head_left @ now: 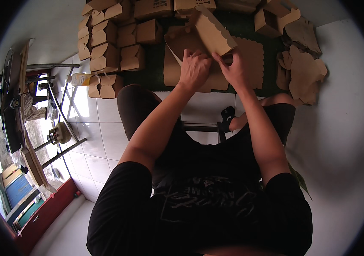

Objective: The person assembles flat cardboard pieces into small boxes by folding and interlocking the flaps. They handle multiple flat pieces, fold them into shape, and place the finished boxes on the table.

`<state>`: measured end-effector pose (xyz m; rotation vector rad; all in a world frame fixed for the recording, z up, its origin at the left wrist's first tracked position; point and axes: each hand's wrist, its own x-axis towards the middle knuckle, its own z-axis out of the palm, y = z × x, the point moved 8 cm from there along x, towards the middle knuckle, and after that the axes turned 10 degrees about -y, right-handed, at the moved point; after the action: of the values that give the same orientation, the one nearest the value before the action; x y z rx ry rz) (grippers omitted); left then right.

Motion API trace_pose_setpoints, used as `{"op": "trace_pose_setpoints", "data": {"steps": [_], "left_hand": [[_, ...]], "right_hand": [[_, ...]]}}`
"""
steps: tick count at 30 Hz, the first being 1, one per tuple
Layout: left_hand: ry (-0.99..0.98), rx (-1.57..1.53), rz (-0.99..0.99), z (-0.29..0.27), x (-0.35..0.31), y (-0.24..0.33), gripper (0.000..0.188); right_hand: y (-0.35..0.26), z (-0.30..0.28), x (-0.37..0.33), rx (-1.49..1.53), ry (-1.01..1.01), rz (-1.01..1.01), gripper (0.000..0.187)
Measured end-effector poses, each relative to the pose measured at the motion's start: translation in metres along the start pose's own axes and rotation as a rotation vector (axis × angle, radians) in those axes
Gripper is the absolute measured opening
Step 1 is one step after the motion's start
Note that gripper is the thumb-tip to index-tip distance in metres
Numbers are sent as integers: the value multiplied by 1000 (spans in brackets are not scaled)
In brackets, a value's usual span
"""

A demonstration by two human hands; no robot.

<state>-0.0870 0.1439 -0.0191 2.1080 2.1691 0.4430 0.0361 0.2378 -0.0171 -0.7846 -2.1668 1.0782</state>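
Observation:
Both of my hands are at a partly folded brown cardboard box [216, 32] with a scalloped edge. My left hand [195, 70] is closed, its fingers bent at the near side of the box; its fingertips are partly hidden. My right hand [232, 70] pinches the box's lower right corner between thumb and fingers. The box stands tilted, with one long panel raised. Beneath it lies a flat cardboard sheet [250, 64] with a scalloped right edge, on a dark green mat [152, 77].
Folded cardboard boxes [105, 55] stand stacked at the far left, with more along the back. An open box [271, 21] and loose flat cardboard pieces [303, 70] lie at the right. A bottle [79, 79] of yellow liquid stands left, near a metal rack [68, 147].

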Motion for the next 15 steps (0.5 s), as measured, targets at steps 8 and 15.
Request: {"op": "trace_pose_setpoints", "data": {"steps": [8, 15], "left_hand": [[16, -28, 15, 4, 1, -1, 16], [112, -103, -21, -2, -2, 1, 9]], "right_hand": [[11, 5, -2, 67, -28, 97, 49], [-1, 2, -1, -54, 15, 35, 43]]}}
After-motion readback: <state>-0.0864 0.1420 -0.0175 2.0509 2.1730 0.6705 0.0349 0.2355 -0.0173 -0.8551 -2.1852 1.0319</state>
